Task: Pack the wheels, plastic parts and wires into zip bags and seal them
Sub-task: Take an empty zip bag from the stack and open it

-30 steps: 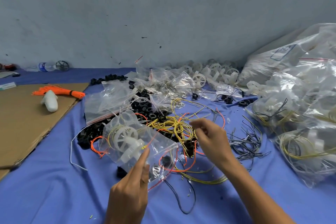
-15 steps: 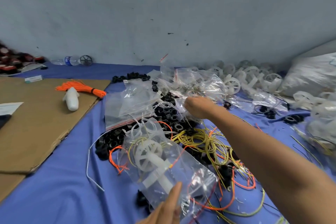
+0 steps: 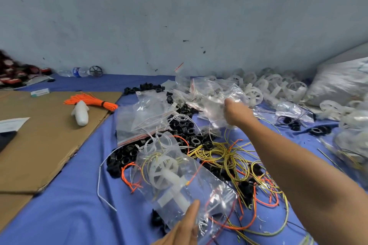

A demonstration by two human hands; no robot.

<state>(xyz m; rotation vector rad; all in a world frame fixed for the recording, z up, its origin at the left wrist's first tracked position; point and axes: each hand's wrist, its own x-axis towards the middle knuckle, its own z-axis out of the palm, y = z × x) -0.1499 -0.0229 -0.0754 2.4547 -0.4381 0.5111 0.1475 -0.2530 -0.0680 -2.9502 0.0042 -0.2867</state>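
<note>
A clear zip bag (image 3: 179, 181) holding a white wheel, a white plastic part and some wires lies on the blue cloth in front of me. My left hand (image 3: 185, 226) holds its near edge at the bottom of the frame. My right hand (image 3: 236, 113) is stretched far forward, fingers closed in a heap of empty clear zip bags (image 3: 215, 95). Loose yellow and orange wires (image 3: 229, 157) and black plastic rings (image 3: 185, 131) lie between the two hands. White wheels (image 3: 276, 85) are piled along the wall.
A brown cardboard sheet (image 3: 39, 141) lies on the left with an orange wire bundle (image 3: 91, 101) and a white plastic piece (image 3: 80, 112) on it. A flat zip bag (image 3: 139, 123) lies beside it. A large white sack (image 3: 338, 83) stands at the right, a water bottle (image 3: 75, 71) by the wall.
My right hand left the wires and reached forward into the heap of empty bags. The view swung left and nearer. My left hand stayed on the filled bag.
</note>
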